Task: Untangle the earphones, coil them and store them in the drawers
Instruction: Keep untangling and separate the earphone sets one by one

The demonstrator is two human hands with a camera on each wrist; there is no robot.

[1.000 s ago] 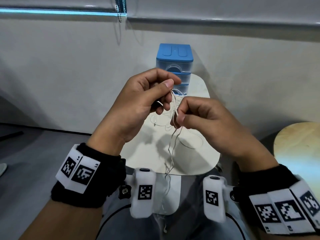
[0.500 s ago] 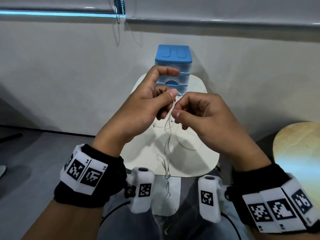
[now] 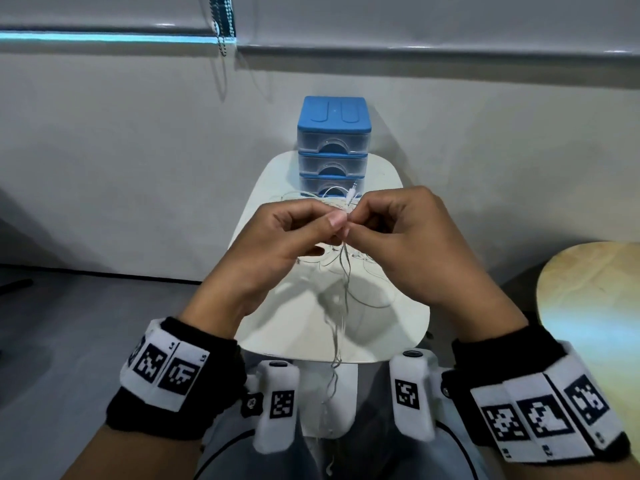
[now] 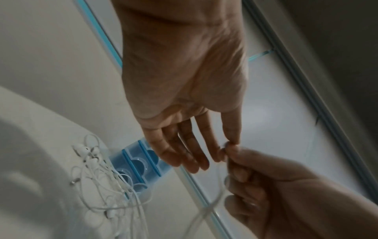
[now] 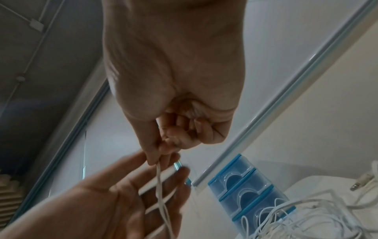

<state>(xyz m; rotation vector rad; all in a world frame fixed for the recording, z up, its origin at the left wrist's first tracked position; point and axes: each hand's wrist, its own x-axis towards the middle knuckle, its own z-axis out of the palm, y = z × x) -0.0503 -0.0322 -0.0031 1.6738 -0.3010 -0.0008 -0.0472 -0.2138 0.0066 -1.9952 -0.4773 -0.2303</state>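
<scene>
Over the small white table [image 3: 398, 323] my left hand [image 3: 336, 221] and right hand [image 3: 349, 231] meet fingertip to fingertip, and both pinch one white earphone cable [image 3: 343, 271]. Its jack plug [image 3: 352, 189] sticks up just above the pinch. The rest of the cable hangs down past the table's front edge. The left wrist view shows my left hand [image 4: 229, 145] pinching with thumb and forefinger, its other fingers straight. My right hand [image 5: 157, 160] has its other fingers curled. A tangle of more earphones [image 4: 98, 169] lies on the table before the blue three-drawer unit [image 3: 334, 143], whose drawers are closed.
The drawer unit stands at the table's far edge against a pale wall. A round wooden stool [image 3: 588, 306] is at the right. A blind's bead chain [image 3: 221, 26] hangs above. Grey floor lies to the left, and my lap is below the table.
My left hand has come down from its raised position and both hands have closed together at one point on the cable. The jack plug now stands above the pinch.
</scene>
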